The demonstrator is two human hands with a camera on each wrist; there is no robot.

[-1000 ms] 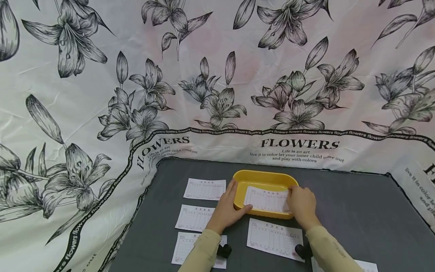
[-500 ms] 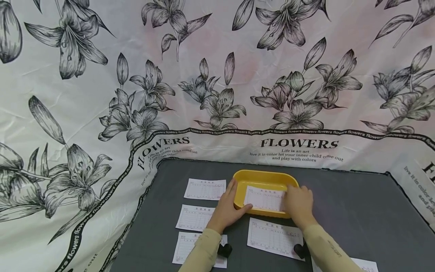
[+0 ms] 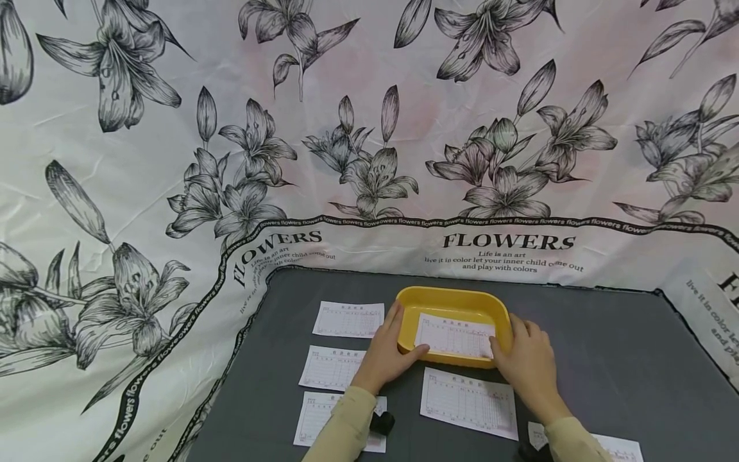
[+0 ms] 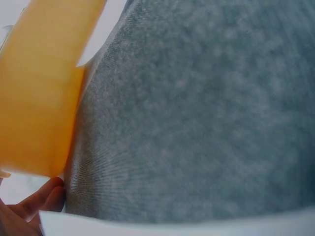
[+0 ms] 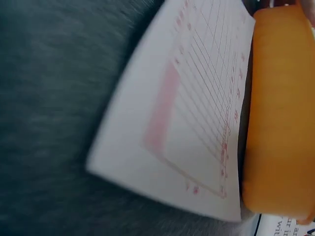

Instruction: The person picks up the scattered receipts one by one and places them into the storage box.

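A shallow yellow plastic tray lies on the dark table, with a printed paper form inside. My left hand holds its left end, fingers along the outside and thumb at the front rim. At the other end my right hand grips the wall, thumb over the rim and fingers outside. The left wrist view shows the tray's side and a few fingertips near its base. In the right wrist view, another form lies beside the tray's wall; the right fingers are mostly out of sight.
Three forms lie in a column at left: top, middle and bottom, the lower two partly behind my left arm. Another form lies before the tray, and one partly under my right forearm. Flower-printed cloth hangs behind.
My right hand has moved from the form inside the tray outward to the tray's right wall. The form's right end now shows. My left hand stays in place.
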